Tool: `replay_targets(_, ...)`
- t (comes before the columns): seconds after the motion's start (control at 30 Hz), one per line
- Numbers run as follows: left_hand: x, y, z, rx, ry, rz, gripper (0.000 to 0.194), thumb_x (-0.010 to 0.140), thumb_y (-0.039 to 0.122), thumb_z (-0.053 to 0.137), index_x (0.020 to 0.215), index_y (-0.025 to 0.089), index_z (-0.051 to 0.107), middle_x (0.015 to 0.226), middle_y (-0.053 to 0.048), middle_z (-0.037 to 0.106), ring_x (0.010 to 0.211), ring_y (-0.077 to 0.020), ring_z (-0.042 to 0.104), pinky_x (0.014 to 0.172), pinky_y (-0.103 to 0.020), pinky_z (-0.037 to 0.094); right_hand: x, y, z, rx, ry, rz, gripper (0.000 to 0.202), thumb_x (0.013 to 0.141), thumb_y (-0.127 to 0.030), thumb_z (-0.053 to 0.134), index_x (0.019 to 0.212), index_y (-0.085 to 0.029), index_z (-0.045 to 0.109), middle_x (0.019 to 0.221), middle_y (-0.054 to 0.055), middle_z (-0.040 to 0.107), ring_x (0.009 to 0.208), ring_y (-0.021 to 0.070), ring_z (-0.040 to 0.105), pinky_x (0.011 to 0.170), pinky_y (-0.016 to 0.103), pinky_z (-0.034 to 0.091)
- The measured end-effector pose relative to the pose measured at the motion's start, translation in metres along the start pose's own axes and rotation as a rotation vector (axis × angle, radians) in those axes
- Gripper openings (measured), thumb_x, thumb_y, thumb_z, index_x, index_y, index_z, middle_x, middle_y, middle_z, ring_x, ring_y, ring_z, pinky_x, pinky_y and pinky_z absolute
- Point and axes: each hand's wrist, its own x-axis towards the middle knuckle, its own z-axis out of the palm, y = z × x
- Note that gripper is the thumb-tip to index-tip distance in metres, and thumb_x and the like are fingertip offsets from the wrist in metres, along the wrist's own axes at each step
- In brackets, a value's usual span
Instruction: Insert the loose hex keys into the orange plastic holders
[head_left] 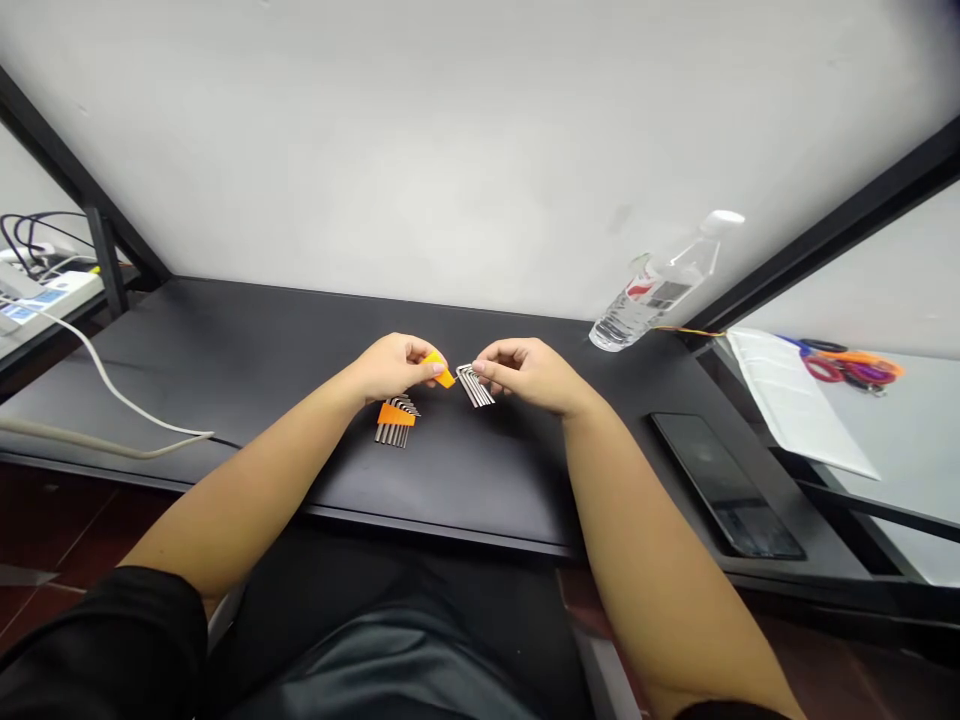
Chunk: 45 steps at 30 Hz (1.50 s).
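My left hand (397, 365) pinches a small orange hex key holder (441, 370) between thumb and fingers, raised a little over the table. Just to its right, my right hand (529, 372) has thumb and forefinger closed at the bent end of a hex key, beside a row of L-shaped silver hex keys (475, 388). The fingertips partly hide that end, so how many keys they grip is unclear. Below my left hand lies a second orange holder (395, 415) with several hex keys set through it, their long ends toward me.
The black table (480, 480) meets a pale wall. At the back right stands a clear water bottle (656, 290), with a dark phone (726, 485) nearer me. A white cable (105, 375) crosses the left side. Scissors (855, 365) and a white packet (795, 400) lie beyond the right frame.
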Motion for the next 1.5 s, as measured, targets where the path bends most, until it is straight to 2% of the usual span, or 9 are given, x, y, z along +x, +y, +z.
replay_targets(0.23, -0.002, 0.002, 0.002, 0.039, -0.010, -0.006, 0.023, 0.082, 0.036, 0.073, 0.093, 0.016, 0.079, 0.097, -0.011, 0.079, 0.083, -0.0197, 0.073, 0.080, -0.032, 0.057, 0.004, 0.005, 0.002, 0.010, 0.144, -0.012, 0.027, 0.081, -0.046, 0.071, 0.080, -0.019, 0.071, 0.074, 0.004, 0.071, 0.065, 0.0165, 0.063, 0.064, 0.031, 0.053)
replay_targets(0.43, -0.002, 0.003, 0.002, 0.066, 0.005, -0.008, 0.025, 0.082, 0.037, 0.073, 0.096, 0.017, 0.079, 0.096, -0.010, 0.079, 0.081, -0.0186, 0.073, 0.079, -0.031, 0.056, 0.004, 0.006, 0.002, 0.019, 0.087, 0.042, 0.046, 0.085, -0.063, 0.066, 0.076, -0.018, 0.068, 0.068, 0.006, 0.070, 0.058, 0.0158, 0.062, 0.056, 0.029, 0.049)
replay_targets(0.7, -0.001, 0.001, 0.002, 0.088, -0.002, 0.003, 0.025, 0.083, 0.036, 0.071, 0.096, 0.017, 0.079, 0.097, -0.010, 0.079, 0.082, -0.0189, 0.073, 0.079, -0.030, 0.056, 0.004, 0.004, 0.006, -0.094, 0.024, 0.018, 0.029, 0.085, -0.047, 0.067, 0.078, -0.019, 0.069, 0.070, 0.003, 0.070, 0.060, 0.0156, 0.062, 0.059, 0.028, 0.049)
replay_targets(0.8, 0.000, 0.000, 0.001, 0.102, -0.020, 0.003, 0.025, 0.084, 0.037, 0.070, 0.096, 0.017, 0.079, 0.099, -0.010, 0.079, 0.084, -0.0190, 0.073, 0.080, -0.030, 0.056, 0.006, 0.007, 0.001, -0.038, 0.160, -0.014, 0.025, 0.086, -0.044, 0.065, 0.084, -0.019, 0.067, 0.073, 0.003, 0.068, 0.061, 0.0153, 0.061, 0.062, 0.028, 0.050)
replay_targets(0.9, 0.000, -0.002, 0.001, 0.111, -0.042, -0.004, 0.026, 0.085, 0.038, 0.069, 0.096, 0.017, 0.079, 0.101, -0.010, 0.079, 0.087, -0.0194, 0.073, 0.082, -0.031, 0.056, 0.004, 0.016, -0.016, -0.133, 0.282, 0.059, 0.024, 0.087, -0.043, 0.062, 0.084, -0.020, 0.063, 0.071, 0.002, 0.065, 0.060, 0.0148, 0.059, 0.061, 0.028, 0.048)
replay_targets(1.0, 0.000, -0.002, 0.000, 0.108, -0.044, -0.020, 0.026, 0.084, 0.039, 0.071, 0.095, 0.017, 0.079, 0.100, -0.010, 0.080, 0.087, -0.0192, 0.073, 0.082, -0.031, 0.056, 0.001, 0.028, -0.034, -0.351, 0.023, 0.201, 0.022, 0.087, -0.043, 0.061, 0.083, -0.022, 0.066, 0.071, 0.000, 0.066, 0.061, 0.0155, 0.058, 0.060, 0.028, 0.046)
replay_targets(1.07, 0.000, -0.001, 0.000, 0.118, -0.044, -0.026, 0.025, 0.083, 0.039, 0.071, 0.094, 0.018, 0.079, 0.100, -0.009, 0.080, 0.086, -0.0189, 0.073, 0.082, -0.031, 0.056, -0.001, 0.034, -0.039, -0.468, -0.076, 0.229, 0.020, 0.087, -0.041, 0.061, 0.083, -0.022, 0.069, 0.077, 0.001, 0.070, 0.066, 0.0166, 0.060, 0.063, 0.028, 0.046)
replay_targets(1.37, -0.003, 0.005, 0.000, 0.170, -0.061, -0.019, 0.025, 0.085, 0.038, 0.068, 0.094, 0.019, 0.079, 0.100, -0.008, 0.080, 0.088, -0.0184, 0.073, 0.082, -0.030, 0.056, 0.009, 0.035, -0.020, -0.732, 0.090, 0.294, 0.030, 0.089, -0.050, 0.059, 0.086, -0.023, 0.071, 0.091, 0.005, 0.075, 0.076, 0.0183, 0.063, 0.062, 0.029, 0.042)
replay_targets(1.5, -0.003, 0.005, -0.001, 0.174, -0.068, -0.022, 0.024, 0.086, 0.038, 0.067, 0.094, 0.019, 0.079, 0.100, -0.007, 0.080, 0.090, -0.0188, 0.073, 0.081, -0.029, 0.056, 0.011, 0.029, -0.013, -0.750, 0.047, 0.350, 0.032, 0.084, -0.054, 0.066, 0.077, -0.023, 0.071, 0.087, 0.004, 0.075, 0.073, 0.0183, 0.063, 0.058, 0.029, 0.040)
